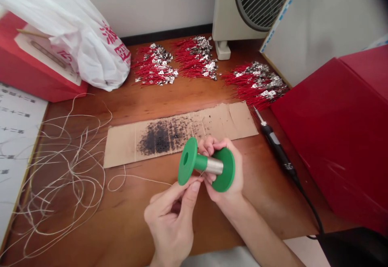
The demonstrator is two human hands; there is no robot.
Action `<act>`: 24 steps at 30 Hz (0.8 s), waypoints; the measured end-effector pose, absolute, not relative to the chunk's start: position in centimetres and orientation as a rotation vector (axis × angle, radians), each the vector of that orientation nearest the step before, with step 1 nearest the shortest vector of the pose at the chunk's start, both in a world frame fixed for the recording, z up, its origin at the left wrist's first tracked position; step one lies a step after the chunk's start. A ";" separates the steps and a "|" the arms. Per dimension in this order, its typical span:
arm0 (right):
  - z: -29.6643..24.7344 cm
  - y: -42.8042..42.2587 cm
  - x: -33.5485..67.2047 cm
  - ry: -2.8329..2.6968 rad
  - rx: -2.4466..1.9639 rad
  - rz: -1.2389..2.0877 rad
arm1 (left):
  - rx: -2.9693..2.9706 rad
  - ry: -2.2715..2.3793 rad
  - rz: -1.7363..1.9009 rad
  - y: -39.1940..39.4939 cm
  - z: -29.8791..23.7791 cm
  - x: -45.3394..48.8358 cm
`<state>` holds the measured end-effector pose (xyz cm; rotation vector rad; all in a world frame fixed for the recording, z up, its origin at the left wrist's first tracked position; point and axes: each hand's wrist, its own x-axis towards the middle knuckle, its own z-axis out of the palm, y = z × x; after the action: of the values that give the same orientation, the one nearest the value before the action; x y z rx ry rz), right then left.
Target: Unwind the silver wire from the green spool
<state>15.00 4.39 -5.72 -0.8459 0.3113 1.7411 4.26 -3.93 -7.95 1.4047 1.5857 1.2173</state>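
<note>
In the head view, the right hand (222, 197) has its grip closed around the far end of a green spool (200, 162), holding it tilted above the tabletop (188, 93), just past the near edge of a cardboard strip (218, 125). Silvery wire is wound on part of the spool's core, beside the end that this hand holds. The left hand (172, 214) has thumb and forefinger pinched together on the thin wire (145, 177), just below the spool. That wire runs away to the left in a small loop, towards a loose tangle (79, 160) spread over the left of the tabletop.

The cardboard is flat, with a dark, speckled stain on its left half. To the right, a soldering iron (277, 146) lies with its tip pointing away and its cord trailing towards the near edge. At the back are three piles of red wires with metal tabs: a left pile (156, 65), a middle pile (197, 59) and a right pile (257, 81). A white plastic bag (100, 49) leans against a red box at the left (18, 57); another red box (333, 129) stands at the right.
</note>
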 end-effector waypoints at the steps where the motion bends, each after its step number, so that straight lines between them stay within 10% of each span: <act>1: -5.7 4.5 15.0 0.339 -0.850 1.738 | 1.370 1.587 1.195 -4.1 -8.1 4.2; 24: -6.2 2.5 16.8 -0.988 -0.598 2.251 | 1.091 1.119 0.407 1.7 -4.6 -3.1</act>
<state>16.81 2.48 -6.19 -0.5980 -0.9884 2.2512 -3.09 1.71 -4.63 1.0909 1.1189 0.4070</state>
